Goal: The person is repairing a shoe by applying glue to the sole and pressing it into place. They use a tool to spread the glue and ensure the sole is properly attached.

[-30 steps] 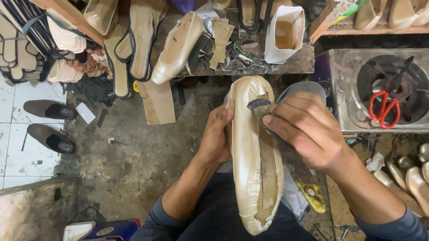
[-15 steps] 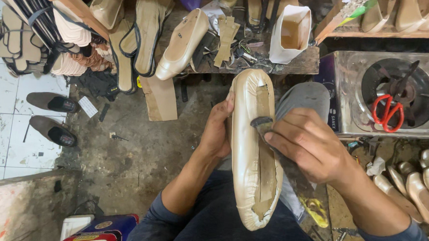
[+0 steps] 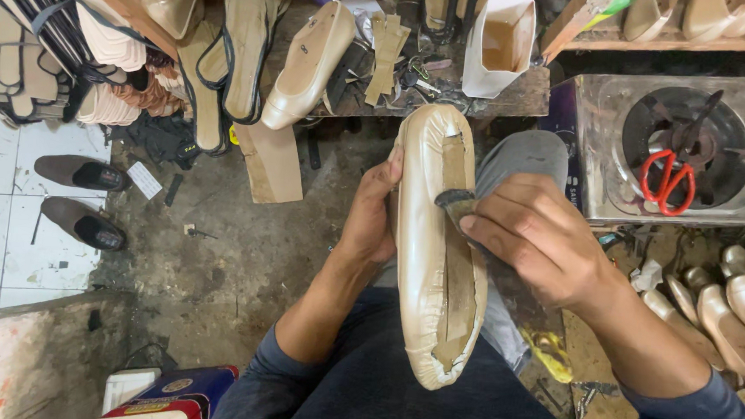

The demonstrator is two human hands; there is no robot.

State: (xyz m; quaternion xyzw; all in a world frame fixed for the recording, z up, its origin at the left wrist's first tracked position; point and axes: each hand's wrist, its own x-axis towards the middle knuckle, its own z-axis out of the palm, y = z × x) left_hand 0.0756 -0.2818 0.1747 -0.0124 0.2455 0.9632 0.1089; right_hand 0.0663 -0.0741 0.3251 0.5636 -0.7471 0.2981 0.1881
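A beige shoe (image 3: 425, 263) on its last rests sole-up on my lap, toe pointing away from me. My left hand (image 3: 371, 209) grips its left edge and steadies it. My right hand (image 3: 534, 239) holds a small dark brush (image 3: 456, 205) pressed on the brown insole strip about a third of the way down from the toe. The brush handle is hidden under my fingers.
A gas stove (image 3: 673, 153) with red-handled scissors (image 3: 665, 178) stands at right. A white glue container (image 3: 500, 42) and another lasted shoe (image 3: 308, 66) sit on the bench ahead. Finished beige shoes (image 3: 728, 309) lie at right, soles (image 3: 92, 50) and dark shoes (image 3: 80, 198) at left.
My right hand has drawn the brush down the sole from the toe end toward me. The left hand has kept its grip on the shoe's side.
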